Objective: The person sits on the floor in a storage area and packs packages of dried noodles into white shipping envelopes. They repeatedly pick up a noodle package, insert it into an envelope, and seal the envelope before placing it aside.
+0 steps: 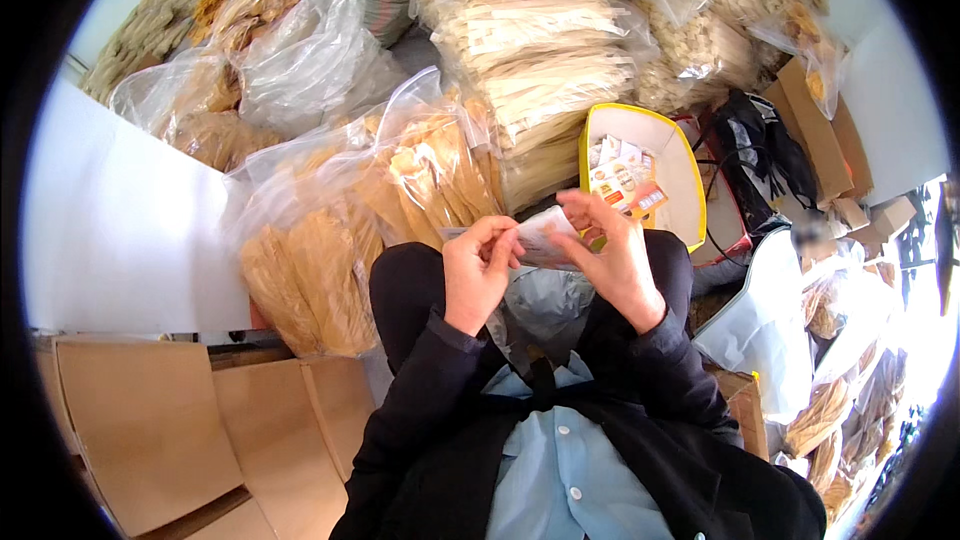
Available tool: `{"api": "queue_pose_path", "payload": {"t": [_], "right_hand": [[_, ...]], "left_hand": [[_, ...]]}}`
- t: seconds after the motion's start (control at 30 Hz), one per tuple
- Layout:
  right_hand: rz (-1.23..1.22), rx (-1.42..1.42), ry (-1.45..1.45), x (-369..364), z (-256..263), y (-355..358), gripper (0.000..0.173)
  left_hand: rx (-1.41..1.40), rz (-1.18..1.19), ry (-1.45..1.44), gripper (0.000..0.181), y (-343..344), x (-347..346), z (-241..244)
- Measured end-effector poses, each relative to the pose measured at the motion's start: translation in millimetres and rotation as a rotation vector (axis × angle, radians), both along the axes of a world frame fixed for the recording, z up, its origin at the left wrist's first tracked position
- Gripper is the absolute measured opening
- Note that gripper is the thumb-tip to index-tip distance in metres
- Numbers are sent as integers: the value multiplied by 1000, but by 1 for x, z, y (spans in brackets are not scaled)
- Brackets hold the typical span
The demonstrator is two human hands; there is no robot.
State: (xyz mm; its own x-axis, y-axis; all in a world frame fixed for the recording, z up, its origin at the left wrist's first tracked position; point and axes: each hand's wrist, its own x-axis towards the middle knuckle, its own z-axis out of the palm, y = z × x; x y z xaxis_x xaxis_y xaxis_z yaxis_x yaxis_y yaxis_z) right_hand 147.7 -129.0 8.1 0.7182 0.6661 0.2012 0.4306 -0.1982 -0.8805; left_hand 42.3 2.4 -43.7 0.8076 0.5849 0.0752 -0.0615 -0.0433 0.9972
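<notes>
A thin whitish printed packet or slip is held above my lap between both hands. My left hand pinches its left end between thumb and fingers. At the other end, the thumb and fingers of my right hand close around the slip's edge, and part of it is hidden behind them. A clear plastic bag lies below, between my knees. Just beyond my right hand stands a white box with a yellow rim. Several printed orange-and-white cards lie loose in its left part.
Clear bags of tan dried sheets stand at the left front. Stacked bags of pale dried strips rise ahead. Cardboard boxes fill the lower left. Black cables and a dark bag lie right of the yellow-rimmed box.
</notes>
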Motion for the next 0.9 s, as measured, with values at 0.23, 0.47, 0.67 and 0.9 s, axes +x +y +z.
{"api": "queue_pose_path", "payload": {"t": [0.23,0.47,0.67,0.9], "right_hand": [[16,44,-340,-18,-31,11,14],[235,-25,-634,-26,-34,17,26],[272,-89,-730,-27,-37,17,28],[285,-99,-734,-27,-43,14,30]], "left_hand": [[-261,175,-64,17,-13,-15,2],[-296,79,113,21,-1,-31,-6],[-448,38,150,17,1,-35,-5],[-665,-50,133,13,7,-39,-9]]}}
